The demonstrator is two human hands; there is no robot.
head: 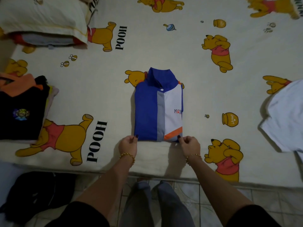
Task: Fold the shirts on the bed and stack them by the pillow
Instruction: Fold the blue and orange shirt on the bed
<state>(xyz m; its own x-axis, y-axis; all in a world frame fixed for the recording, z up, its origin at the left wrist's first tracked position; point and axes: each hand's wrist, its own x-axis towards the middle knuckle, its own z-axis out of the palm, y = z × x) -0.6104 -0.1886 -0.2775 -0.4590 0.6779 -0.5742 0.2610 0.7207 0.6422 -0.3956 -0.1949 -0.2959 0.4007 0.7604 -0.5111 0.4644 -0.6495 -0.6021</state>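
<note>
A blue, grey and white collared shirt with an orange stripe lies folded into a neat rectangle in the middle of the bed. My left hand pinches its near left corner. My right hand pinches its near right corner. A stack of folded shirts, black with orange on top, sits at the left edge of the bed. The cream pillow lies at the far left. A white shirt lies unfolded at the right edge.
The bed sheet is cream with yellow bear prints. Some folded clothes show under the pillow. A dark garment lies on the tiled floor at the lower left. My feet stand at the bed's near edge.
</note>
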